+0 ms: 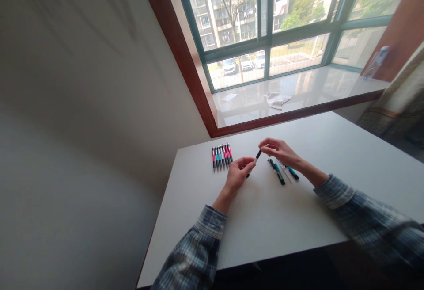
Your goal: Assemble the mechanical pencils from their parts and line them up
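Here we go, a slim black-and-white pen is pinched between both hands, the left hand closed around its lower barrel, the right hand clamped on its black end, over a white table, a tight row of pink-and-teal pens just left, loose teal-and-black pens just right

Left hand and right hand raised close together, fingertips pinched, reaching inward from opposite sides

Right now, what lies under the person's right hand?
The white table top shows below the right hand, with teal-and-black pen parts lying nearby; the patch beneath the palm is hidden.
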The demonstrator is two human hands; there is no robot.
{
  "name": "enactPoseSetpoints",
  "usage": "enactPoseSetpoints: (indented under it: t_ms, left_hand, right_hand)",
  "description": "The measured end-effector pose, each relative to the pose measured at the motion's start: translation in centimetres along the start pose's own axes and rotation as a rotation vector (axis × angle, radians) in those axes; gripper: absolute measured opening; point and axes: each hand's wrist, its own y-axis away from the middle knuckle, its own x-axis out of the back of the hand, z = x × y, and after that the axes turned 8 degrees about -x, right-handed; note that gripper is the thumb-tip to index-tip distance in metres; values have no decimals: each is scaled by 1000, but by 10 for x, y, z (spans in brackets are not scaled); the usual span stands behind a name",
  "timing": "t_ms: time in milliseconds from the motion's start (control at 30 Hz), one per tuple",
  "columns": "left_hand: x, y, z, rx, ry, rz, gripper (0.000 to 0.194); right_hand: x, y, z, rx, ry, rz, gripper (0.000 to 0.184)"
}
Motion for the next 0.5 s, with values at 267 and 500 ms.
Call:
enactPoseSetpoints:
  t_ms: [267, 500]
  left_hand:
    - [0, 0, 0, 6, -1, -1, 36]
    - [0, 0, 0, -2, 6, -4, 36]
  right_hand:
    - [0, 0, 0, 0, -6, -15, 36]
    - [0, 0, 1, 5, -20, -33, 37]
